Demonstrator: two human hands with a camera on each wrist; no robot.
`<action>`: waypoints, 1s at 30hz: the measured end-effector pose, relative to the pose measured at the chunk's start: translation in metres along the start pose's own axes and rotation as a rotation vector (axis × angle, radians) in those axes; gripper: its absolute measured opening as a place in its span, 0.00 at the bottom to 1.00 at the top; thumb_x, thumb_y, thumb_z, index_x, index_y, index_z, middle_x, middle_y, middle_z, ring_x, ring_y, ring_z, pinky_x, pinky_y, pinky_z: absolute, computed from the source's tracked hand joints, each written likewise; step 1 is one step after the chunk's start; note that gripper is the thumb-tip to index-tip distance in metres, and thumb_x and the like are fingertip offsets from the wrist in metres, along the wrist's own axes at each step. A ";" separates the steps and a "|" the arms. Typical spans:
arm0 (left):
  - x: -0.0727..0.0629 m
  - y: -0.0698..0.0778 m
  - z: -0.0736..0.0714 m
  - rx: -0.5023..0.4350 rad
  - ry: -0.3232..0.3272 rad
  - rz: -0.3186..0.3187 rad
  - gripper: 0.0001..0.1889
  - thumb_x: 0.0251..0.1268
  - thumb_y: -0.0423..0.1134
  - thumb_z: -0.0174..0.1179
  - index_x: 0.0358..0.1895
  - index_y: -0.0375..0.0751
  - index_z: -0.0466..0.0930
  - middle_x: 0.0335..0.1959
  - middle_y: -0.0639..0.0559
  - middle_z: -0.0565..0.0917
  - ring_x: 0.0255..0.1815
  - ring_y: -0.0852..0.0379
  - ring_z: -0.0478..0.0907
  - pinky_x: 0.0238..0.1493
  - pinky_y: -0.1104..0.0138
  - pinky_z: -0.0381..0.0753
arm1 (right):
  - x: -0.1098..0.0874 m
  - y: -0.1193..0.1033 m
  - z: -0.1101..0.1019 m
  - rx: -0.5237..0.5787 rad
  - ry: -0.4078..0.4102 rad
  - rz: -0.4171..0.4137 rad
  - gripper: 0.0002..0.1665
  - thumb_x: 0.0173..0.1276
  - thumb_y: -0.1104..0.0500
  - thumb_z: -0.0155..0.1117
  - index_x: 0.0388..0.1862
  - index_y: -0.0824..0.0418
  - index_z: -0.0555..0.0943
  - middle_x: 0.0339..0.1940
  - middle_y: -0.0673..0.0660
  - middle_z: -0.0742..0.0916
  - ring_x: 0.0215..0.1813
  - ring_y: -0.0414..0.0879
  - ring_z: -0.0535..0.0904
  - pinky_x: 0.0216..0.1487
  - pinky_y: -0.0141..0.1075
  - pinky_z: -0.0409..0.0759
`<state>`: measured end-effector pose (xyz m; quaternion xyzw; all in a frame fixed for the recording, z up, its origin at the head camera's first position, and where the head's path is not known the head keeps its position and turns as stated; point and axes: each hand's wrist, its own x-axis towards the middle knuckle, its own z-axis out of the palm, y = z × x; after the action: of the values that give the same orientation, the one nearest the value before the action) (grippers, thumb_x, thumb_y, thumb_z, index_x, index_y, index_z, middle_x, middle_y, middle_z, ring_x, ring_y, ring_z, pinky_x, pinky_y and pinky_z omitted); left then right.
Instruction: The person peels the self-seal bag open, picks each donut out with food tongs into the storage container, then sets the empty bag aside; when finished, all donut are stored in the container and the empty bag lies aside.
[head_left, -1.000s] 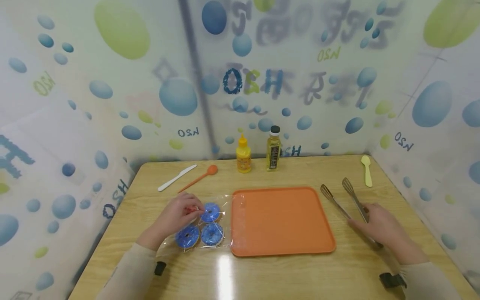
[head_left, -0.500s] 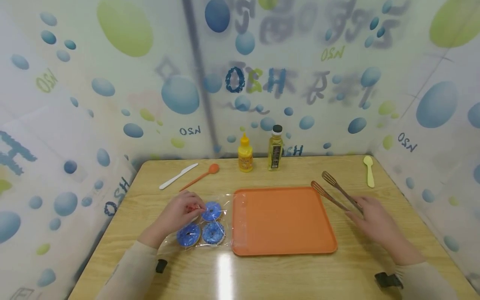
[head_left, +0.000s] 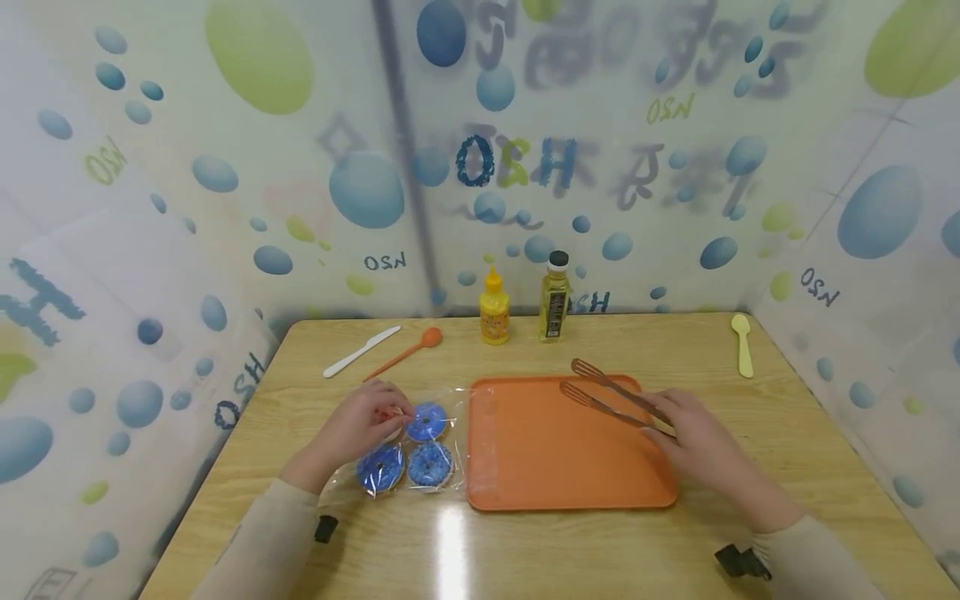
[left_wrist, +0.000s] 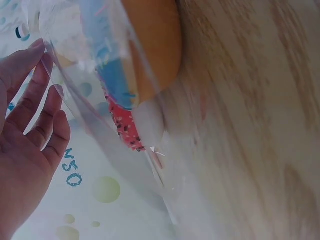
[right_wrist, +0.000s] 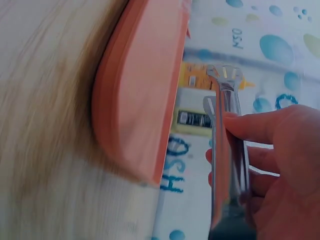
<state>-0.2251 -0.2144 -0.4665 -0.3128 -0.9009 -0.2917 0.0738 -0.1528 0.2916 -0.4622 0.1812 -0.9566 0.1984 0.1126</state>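
Note:
My left hand (head_left: 372, 423) pinches the upper edge of a clear plastic bag (left_wrist: 80, 100) between thumb and fingertips. Inside the bag lie three blue-iced doughnuts (head_left: 430, 464) and a red one with dark sprinkles (left_wrist: 124, 125), which the hand mostly covers in the head view. My right hand (head_left: 693, 437) grips metal tongs (right_wrist: 227, 150) with slotted ends. Their arms stand apart, nothing between them, and they reach over the right half of an orange tray (head_left: 555, 492). The bag's right end overlaps the tray's left edge.
A yellow squeeze bottle (head_left: 494, 317) and an oil bottle (head_left: 554, 304) stand at the back of the wooden table (head_left: 562, 550). Back left lie a white knife (head_left: 362, 352) and an orange spoon (head_left: 408, 352). A pale green spoon (head_left: 742, 346) lies back right.
The right hand has carried the tongs up and leftward from the table right of the tray to over the tray. The left hand has stayed at the bag.

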 end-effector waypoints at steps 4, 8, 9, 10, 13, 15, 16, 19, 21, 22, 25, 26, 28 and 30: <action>0.000 -0.001 0.001 0.001 0.001 0.001 0.04 0.65 0.36 0.72 0.37 0.53 0.89 0.38 0.64 0.86 0.43 0.59 0.77 0.43 0.63 0.80 | 0.006 -0.016 0.010 0.019 -0.013 -0.028 0.23 0.66 0.59 0.76 0.58 0.62 0.82 0.50 0.58 0.86 0.50 0.54 0.81 0.44 0.48 0.82; 0.001 0.000 0.000 0.001 0.003 0.005 0.04 0.65 0.37 0.71 0.37 0.53 0.89 0.39 0.64 0.87 0.44 0.60 0.77 0.43 0.62 0.80 | 0.012 -0.032 0.018 0.003 -0.045 -0.081 0.24 0.66 0.57 0.76 0.59 0.60 0.83 0.52 0.57 0.86 0.53 0.53 0.82 0.47 0.48 0.84; 0.001 0.000 -0.001 0.000 0.004 0.007 0.04 0.65 0.37 0.71 0.37 0.52 0.89 0.39 0.63 0.87 0.44 0.59 0.77 0.43 0.61 0.80 | 0.013 -0.036 0.021 -0.001 -0.052 -0.096 0.24 0.66 0.56 0.76 0.59 0.59 0.83 0.52 0.56 0.86 0.53 0.52 0.82 0.48 0.48 0.84; 0.001 0.001 -0.001 -0.003 0.006 0.010 0.04 0.65 0.37 0.71 0.37 0.52 0.89 0.39 0.63 0.87 0.44 0.58 0.77 0.42 0.61 0.81 | 0.015 -0.041 0.024 -0.005 -0.058 -0.111 0.24 0.66 0.56 0.76 0.59 0.59 0.84 0.52 0.55 0.86 0.53 0.52 0.82 0.48 0.48 0.84; 0.001 0.002 -0.001 -0.005 0.014 0.022 0.04 0.65 0.36 0.72 0.37 0.51 0.89 0.39 0.62 0.87 0.43 0.56 0.78 0.42 0.60 0.80 | 0.020 -0.053 0.031 -0.026 -0.075 -0.153 0.24 0.66 0.54 0.76 0.60 0.56 0.84 0.52 0.53 0.87 0.54 0.50 0.82 0.50 0.48 0.84; 0.001 0.003 -0.002 -0.008 0.020 0.029 0.04 0.64 0.35 0.72 0.37 0.51 0.89 0.39 0.61 0.87 0.43 0.54 0.78 0.41 0.59 0.80 | 0.023 -0.062 0.035 -0.030 -0.098 -0.166 0.24 0.67 0.54 0.75 0.62 0.54 0.84 0.52 0.52 0.87 0.54 0.50 0.82 0.51 0.48 0.84; 0.002 0.003 -0.002 -0.009 0.022 0.030 0.04 0.64 0.35 0.72 0.37 0.51 0.89 0.39 0.61 0.87 0.42 0.54 0.78 0.41 0.59 0.80 | 0.025 -0.066 0.037 -0.033 -0.109 -0.170 0.24 0.68 0.53 0.75 0.62 0.53 0.84 0.52 0.51 0.87 0.54 0.49 0.82 0.51 0.48 0.84; 0.002 0.004 -0.002 -0.009 0.028 0.035 0.05 0.63 0.35 0.72 0.37 0.51 0.89 0.39 0.61 0.87 0.43 0.55 0.78 0.42 0.60 0.79 | 0.030 -0.075 0.043 -0.041 -0.137 -0.182 0.24 0.68 0.52 0.74 0.62 0.52 0.84 0.53 0.50 0.87 0.54 0.48 0.82 0.52 0.48 0.83; 0.002 0.004 -0.003 -0.011 0.027 0.033 0.05 0.64 0.35 0.72 0.37 0.50 0.89 0.39 0.61 0.87 0.43 0.56 0.77 0.43 0.61 0.79 | 0.032 -0.079 0.047 -0.048 -0.152 -0.180 0.25 0.68 0.50 0.74 0.63 0.50 0.83 0.54 0.49 0.87 0.55 0.48 0.82 0.53 0.48 0.83; 0.002 0.004 -0.003 -0.013 0.028 0.034 0.05 0.64 0.35 0.72 0.37 0.50 0.89 0.40 0.61 0.87 0.43 0.57 0.77 0.43 0.61 0.79 | 0.034 -0.080 0.049 -0.048 -0.158 -0.178 0.25 0.68 0.50 0.74 0.63 0.50 0.83 0.54 0.49 0.87 0.55 0.48 0.82 0.54 0.48 0.84; 0.002 0.004 -0.003 -0.023 0.029 0.032 0.05 0.64 0.34 0.72 0.37 0.50 0.89 0.40 0.60 0.87 0.43 0.56 0.77 0.43 0.61 0.78 | 0.037 -0.084 0.054 -0.049 -0.173 -0.180 0.26 0.69 0.49 0.74 0.65 0.48 0.82 0.56 0.49 0.86 0.56 0.46 0.82 0.54 0.47 0.84; 0.002 0.004 -0.003 -0.028 0.029 0.029 0.05 0.64 0.34 0.72 0.37 0.50 0.88 0.40 0.60 0.87 0.43 0.55 0.77 0.43 0.62 0.78 | 0.038 -0.085 0.055 -0.042 -0.179 -0.182 0.26 0.69 0.48 0.73 0.65 0.48 0.82 0.57 0.49 0.86 0.56 0.46 0.82 0.55 0.47 0.84; 0.001 0.005 -0.004 -0.033 0.029 0.021 0.05 0.64 0.34 0.72 0.37 0.51 0.88 0.40 0.60 0.87 0.43 0.55 0.77 0.42 0.62 0.78 | 0.041 -0.088 0.058 -0.030 -0.187 -0.194 0.27 0.70 0.48 0.72 0.66 0.48 0.82 0.57 0.49 0.86 0.57 0.46 0.82 0.55 0.47 0.84; 0.001 0.005 -0.005 -0.032 0.026 0.012 0.06 0.64 0.34 0.72 0.38 0.51 0.88 0.41 0.60 0.87 0.43 0.55 0.76 0.43 0.63 0.77 | 0.043 -0.091 0.060 -0.015 -0.195 -0.202 0.27 0.71 0.48 0.72 0.67 0.49 0.81 0.57 0.49 0.86 0.57 0.46 0.81 0.55 0.46 0.83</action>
<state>-0.2230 -0.2135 -0.4598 -0.3155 -0.8932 -0.3095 0.0825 -0.1653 0.1755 -0.4727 0.2943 -0.9413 0.1604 0.0399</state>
